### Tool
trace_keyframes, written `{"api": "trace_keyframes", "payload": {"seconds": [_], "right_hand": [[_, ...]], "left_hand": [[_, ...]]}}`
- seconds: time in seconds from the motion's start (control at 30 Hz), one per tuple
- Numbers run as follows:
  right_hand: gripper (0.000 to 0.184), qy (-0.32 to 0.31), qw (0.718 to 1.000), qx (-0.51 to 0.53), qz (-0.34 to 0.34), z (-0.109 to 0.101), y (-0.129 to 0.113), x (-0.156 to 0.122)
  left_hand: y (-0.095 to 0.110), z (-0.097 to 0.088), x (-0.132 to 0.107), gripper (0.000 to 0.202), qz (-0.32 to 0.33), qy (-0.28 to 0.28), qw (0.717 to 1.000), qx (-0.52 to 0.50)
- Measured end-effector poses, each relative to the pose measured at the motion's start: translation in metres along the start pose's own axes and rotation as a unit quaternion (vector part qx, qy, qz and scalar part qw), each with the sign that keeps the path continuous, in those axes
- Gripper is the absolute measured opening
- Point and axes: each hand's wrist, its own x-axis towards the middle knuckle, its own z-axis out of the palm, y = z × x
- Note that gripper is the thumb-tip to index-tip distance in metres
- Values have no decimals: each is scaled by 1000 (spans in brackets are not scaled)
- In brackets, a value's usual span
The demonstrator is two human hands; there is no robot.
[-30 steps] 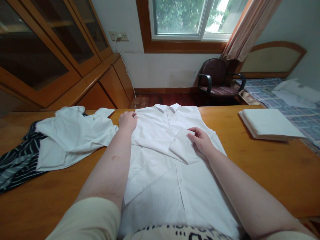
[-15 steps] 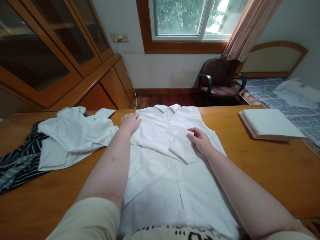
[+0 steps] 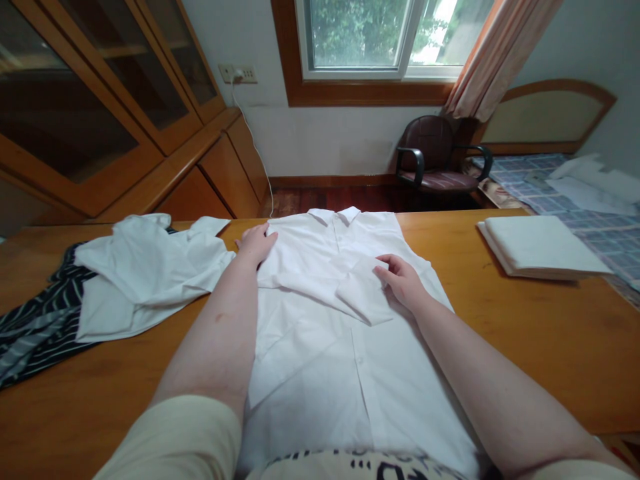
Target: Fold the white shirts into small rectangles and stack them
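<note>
A white shirt (image 3: 325, 360) lies flat on the wooden table (image 3: 525, 333), collar (image 3: 335, 215) at the far edge. Its left sleeve (image 3: 350, 290) is folded across the chest. My left hand (image 3: 256, 243) lies open with fingers flat on the shirt's left shoulder edge. My right hand (image 3: 403, 280) rests on the folded sleeve's cuff, fingers curled and pinching the fabric.
A crumpled white garment (image 3: 145, 267) lies to the left over a dark striped cloth (image 3: 35, 327). A folded white stack (image 3: 540, 247) sits at the table's right. Beyond are a wooden cabinet (image 3: 100, 113), an office chair (image 3: 435, 157) and a bed (image 3: 575, 193).
My left hand has opened from a loose fist to flat fingers and slid slightly along the shirt's shoulder. My right hand has stayed on the cuff.
</note>
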Motion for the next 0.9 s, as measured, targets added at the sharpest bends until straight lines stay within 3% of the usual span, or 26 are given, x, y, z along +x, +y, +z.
{"api": "trace_keyframes", "payload": {"seconds": [0.1,0.2,0.3,0.47,0.63,0.73,0.8,0.9], "right_hand": [[34,3,1000,5,3,1,-2,-1],[33,0,1000,3,5,1,-3,-1],[34,-2,1000,-7,10,1,-4,-1],[34,5,1000,1,31,1,-5,-2],[23,40,993,107,12,-4,-15,-2],[29,50,982,179,-21,-16,-21,2],[37,18,980,198,-8,-29,-20,2],[49,-130,975,157,92,-51,-12,-1]], "left_hand": [[-4,0,1,52,-6,14,1000,13],[-3,-4,0,53,-4,72,997,8],[6,-9,-5,49,42,108,993,10],[30,4,-19,55,164,-35,984,66],[36,23,-27,76,130,-92,979,126],[31,26,-24,77,142,-98,976,133],[29,26,-23,77,146,-90,976,135],[29,28,-23,78,149,-70,977,137]]}}
